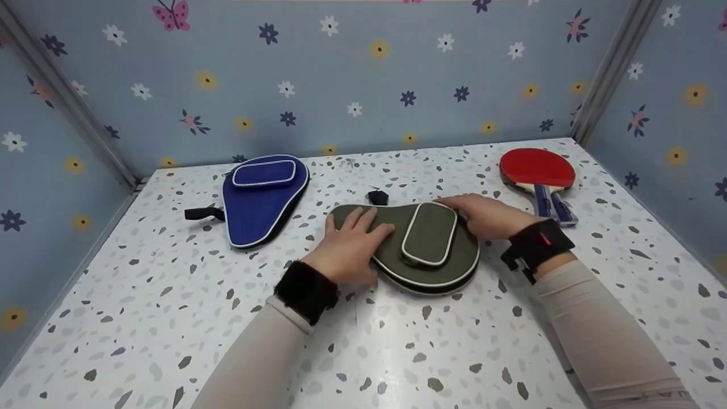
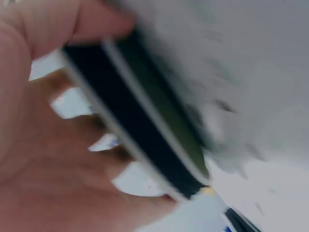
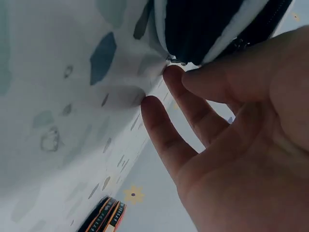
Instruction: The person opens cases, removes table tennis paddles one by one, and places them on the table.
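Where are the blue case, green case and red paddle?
Blue case (image 1: 258,209), head view: front, below its pocket.
Green case (image 1: 430,234), head view: front pocket.
Red paddle (image 1: 537,167), head view: red face.

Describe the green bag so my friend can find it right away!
Start at the speckled white table and find the left hand near its middle. Under that hand's fingers lies the paddle-shaped green bag. The blue bag looks similar, but no hand touches it.

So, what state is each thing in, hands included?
Green case: pocket facing up; unclear whether zipped shut.
Blue case: lying flat, pocket facing up, strap sticking out.
Paddles: two, overlapping, red face up.
Left hand: gripping the green case's narrow end.
Right hand: at the green case's wide end; grip unclear.
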{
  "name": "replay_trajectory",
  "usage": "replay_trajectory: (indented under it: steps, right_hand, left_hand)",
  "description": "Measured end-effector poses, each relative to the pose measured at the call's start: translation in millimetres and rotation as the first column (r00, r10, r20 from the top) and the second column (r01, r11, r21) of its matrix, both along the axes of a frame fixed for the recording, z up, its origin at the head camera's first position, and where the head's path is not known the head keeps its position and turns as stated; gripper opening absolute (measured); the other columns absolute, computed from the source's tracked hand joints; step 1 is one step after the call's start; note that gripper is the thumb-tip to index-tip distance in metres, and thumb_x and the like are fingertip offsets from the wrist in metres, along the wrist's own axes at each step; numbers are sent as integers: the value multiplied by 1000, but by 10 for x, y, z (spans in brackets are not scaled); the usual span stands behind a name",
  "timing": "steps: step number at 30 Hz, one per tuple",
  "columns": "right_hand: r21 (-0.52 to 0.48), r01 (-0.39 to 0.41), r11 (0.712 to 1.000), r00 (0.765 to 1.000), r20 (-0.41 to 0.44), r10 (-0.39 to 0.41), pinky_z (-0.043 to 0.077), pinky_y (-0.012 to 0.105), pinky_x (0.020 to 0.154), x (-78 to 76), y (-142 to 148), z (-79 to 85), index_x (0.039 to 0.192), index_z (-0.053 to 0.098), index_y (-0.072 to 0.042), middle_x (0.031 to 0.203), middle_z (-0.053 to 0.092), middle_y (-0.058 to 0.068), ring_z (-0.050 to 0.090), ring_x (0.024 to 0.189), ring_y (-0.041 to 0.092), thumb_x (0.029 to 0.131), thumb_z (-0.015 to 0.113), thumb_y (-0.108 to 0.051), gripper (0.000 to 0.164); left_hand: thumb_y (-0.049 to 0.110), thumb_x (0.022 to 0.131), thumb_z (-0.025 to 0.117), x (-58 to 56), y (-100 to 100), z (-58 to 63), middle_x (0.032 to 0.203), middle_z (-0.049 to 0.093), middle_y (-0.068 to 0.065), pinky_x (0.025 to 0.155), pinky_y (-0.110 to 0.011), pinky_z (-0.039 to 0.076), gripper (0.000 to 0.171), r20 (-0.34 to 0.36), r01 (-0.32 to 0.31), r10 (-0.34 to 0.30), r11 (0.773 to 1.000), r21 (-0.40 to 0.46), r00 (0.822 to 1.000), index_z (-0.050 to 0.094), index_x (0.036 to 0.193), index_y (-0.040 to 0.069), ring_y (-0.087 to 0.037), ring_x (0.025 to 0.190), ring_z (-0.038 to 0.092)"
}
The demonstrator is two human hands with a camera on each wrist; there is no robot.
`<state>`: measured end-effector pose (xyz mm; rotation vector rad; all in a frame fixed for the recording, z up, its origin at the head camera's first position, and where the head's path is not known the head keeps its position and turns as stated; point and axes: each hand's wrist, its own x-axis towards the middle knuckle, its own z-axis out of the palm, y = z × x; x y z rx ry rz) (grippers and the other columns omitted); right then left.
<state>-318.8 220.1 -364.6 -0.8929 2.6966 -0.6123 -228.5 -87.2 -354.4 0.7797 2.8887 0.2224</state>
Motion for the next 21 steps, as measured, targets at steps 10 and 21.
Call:
replay_trajectory:
  steps: [10, 21]
  right_hand:
    - [24, 58, 998, 998, 9, -58, 40, 60, 123, 162, -28, 27, 157, 61, -7, 150, 66, 16, 57, 144, 38, 98, 44, 13, 65]
    - [77, 98, 992, 995, -34, -96, 49, 61, 113, 358, 57, 86, 149, 65, 1, 136, 71, 19, 65, 125, 36, 106, 56, -2, 44]
  left_hand:
    - [79, 99, 62, 135, 190, 24, 174, 39, -16, 120, -84, 22, 92, -16, -26, 27, 998, 62, 1000, 51, 165, 16, -40, 163, 28]
    - [73, 100, 64, 33, 108, -51, 177, 34, -15, 124, -81, 14, 82, -142, -37, 41, 999, 29, 989, 55, 165, 24, -46, 163, 26]
